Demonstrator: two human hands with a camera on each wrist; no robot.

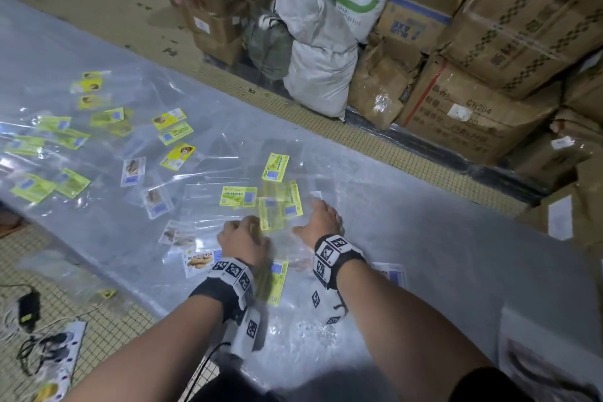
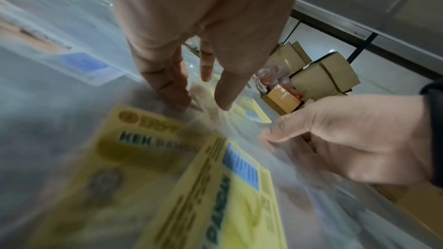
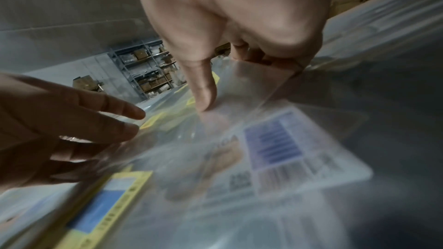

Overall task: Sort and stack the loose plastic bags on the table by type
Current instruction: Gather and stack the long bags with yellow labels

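Observation:
Clear plastic bags with printed labels lie scattered over the table (image 1: 440, 238). Some labels are yellow-green, such as the KEK PANDAN bag (image 1: 238, 196) (image 2: 148, 150); others are white with biscuit pictures (image 1: 199, 262) (image 3: 282, 150). My left hand (image 1: 253, 227) (image 2: 203, 103) has straight fingers resting on overlapping bags. A hand's width to its right, my right hand (image 1: 313, 215) (image 3: 235, 86) pinches the edge of a clear bag (image 3: 254, 86), thumb on top. Between the hands lies a blurred yellow-green labelled bag (image 1: 272, 217).
More yellow-labelled bags (image 1: 49, 137) are spread at the table's left end. Cardboard boxes (image 1: 509, 26) and white sacks (image 1: 319, 81) are stacked beyond the far edge. Cables and a charger (image 1: 29, 307) lie on the tiled floor at lower left.

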